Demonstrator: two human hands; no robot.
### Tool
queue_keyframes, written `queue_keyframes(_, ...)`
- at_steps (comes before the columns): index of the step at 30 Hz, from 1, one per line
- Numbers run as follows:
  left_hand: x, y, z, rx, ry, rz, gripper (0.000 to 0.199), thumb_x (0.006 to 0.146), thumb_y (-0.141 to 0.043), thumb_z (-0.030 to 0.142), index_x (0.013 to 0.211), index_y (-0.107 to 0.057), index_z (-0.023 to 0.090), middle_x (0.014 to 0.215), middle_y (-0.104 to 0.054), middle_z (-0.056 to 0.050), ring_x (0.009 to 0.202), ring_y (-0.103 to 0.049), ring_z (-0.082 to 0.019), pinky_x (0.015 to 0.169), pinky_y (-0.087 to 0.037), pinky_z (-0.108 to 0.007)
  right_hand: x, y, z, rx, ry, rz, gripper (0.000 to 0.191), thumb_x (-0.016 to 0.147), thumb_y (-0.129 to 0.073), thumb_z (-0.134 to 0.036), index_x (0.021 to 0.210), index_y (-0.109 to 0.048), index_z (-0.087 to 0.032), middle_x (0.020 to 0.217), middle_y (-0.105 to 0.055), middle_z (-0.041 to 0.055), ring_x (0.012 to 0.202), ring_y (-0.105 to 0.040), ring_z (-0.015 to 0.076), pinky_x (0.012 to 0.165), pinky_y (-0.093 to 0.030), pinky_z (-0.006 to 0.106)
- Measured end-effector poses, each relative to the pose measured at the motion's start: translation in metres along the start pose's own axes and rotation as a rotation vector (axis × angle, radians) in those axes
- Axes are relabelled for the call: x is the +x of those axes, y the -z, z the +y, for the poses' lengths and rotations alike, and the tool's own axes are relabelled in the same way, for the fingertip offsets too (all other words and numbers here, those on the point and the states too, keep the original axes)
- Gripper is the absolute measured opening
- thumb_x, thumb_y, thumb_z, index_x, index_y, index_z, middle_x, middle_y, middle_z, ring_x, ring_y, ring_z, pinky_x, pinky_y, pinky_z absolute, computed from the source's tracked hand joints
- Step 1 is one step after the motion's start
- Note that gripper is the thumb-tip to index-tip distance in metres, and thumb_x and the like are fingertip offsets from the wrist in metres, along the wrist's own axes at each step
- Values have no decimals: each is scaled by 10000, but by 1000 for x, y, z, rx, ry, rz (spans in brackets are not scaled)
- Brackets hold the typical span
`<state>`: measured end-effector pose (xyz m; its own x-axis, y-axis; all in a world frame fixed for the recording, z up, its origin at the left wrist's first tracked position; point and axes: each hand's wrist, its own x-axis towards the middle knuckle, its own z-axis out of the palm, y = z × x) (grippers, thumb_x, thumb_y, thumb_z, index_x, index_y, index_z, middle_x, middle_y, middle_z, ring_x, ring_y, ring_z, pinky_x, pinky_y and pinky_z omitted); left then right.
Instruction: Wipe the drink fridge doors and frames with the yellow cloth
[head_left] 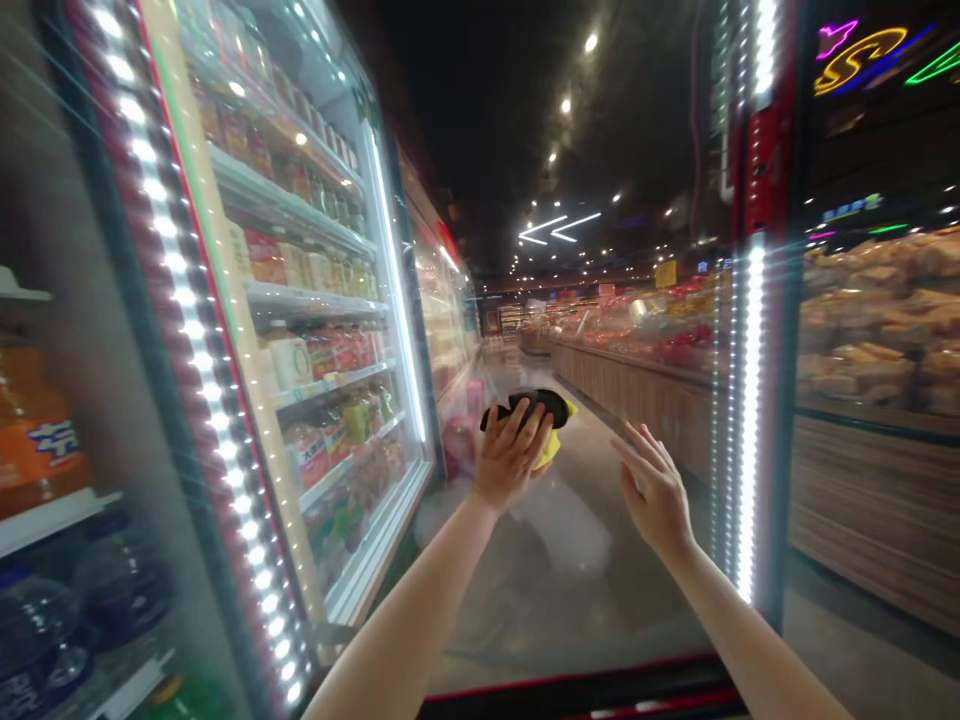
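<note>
Black and yellow, the pad [556, 408] sits mid-frame, clamped in the fingers of the left hand [510, 458]; flat, even pressure would suit the glass door [562, 530]. The right hand [661, 500], fingers slightly apart, is best kept off its path.

Shelves [330, 384]: left of left hand [510, 455], holding bottles [315, 270]
Stand [870, 500]: right of right hand [660, 500]
Door [577, 690]: before 2 hands

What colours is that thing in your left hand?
The thing is black and yellow, as the head view shows.
</note>
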<state>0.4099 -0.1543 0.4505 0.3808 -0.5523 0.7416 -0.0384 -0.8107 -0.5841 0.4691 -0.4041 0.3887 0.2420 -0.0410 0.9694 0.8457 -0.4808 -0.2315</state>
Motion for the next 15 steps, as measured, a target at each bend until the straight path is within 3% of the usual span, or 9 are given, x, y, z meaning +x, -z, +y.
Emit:
queue_keyframes(4, -21, -10, 10, 5, 62, 111, 632, 958, -637, 480, 1512, -515, 201, 1576, -520, -91, 1589, -206, -334, 1314, -88, -579, -13, 10, 22, -82, -11, 27, 350, 999, -492, -194, 1257, -722, -248, 1484, -610, 132, 1476, -463, 328, 1142, -445, 653)
queue_keyframes(6, -19, -19, 25, -13, -88, 160, 549, 953, -664, 423, 1467, -562, 261, 1574, -529, -45, 1579, -257, -299, 1321, -91, -541, -17, 12, 30, -102, -15, 20, 367, 1001, -485, -184, 1288, -704, -247, 1503, -592, 135, 1486, -448, 331, 1140, -450, 651)
queue_keyframes(9, 14, -25, 38, -42, -258, 159, 512, 957, -669, 351, 1456, -554, 327, 1583, -518, -22, 1551, -341, -237, 1318, -129, -539, -16, 17, 38, -137, 6, -34, 430, 997, -474, -154, 1373, -652, -264, 1552, -544, 122, 1515, -400, 324, 1163, -432, 642)
queue_keyframes(12, 53, -20, 32, -83, -72, 102, 575, 932, -697, 361, 1477, -534, 281, 1588, -507, -85, 1578, -265, -307, 1286, -129, -651, -11, 27, 48, -180, 22, -102, 539, 986, -467, -121, 1485, -553, -305, 1610, -475, 95, 1539, -357, 309, 1188, -415, 624)
queue_keyframes(15, 56, -17, 31, -99, 118, 150, 579, 927, -699, 371, 1471, -549, 243, 1584, -506, -123, 1600, -158, -340, 1285, -131, -647, -11, 40, 63, -231, 21, -143, 632, 974, -462, -101, 1559, -449, -342, 1644, -427, 72, 1555, -320, 299, 1187, -432, 600)
